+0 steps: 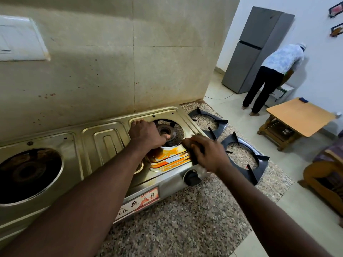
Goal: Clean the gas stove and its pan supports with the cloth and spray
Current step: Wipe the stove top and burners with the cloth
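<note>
One big steel gas stove [104, 138] sits on the speckled granite counter [185, 219] against the wall, and both black pan supports [220, 121] [227, 143] are off it, lying flat on the counter just to its right. Left hand [146, 135] is planted palm-down on the stove top right beside the right burner [165, 131], thumb reaching toward it. Right hand [207, 154] is blurry at the stove's right edge over a dark thing [194, 156], can't tell how it grips, with an orange stain [167, 156] between the hands and the black knob [192, 178] below.

Pan supports [222, 138] right of stove [104, 143].
</note>
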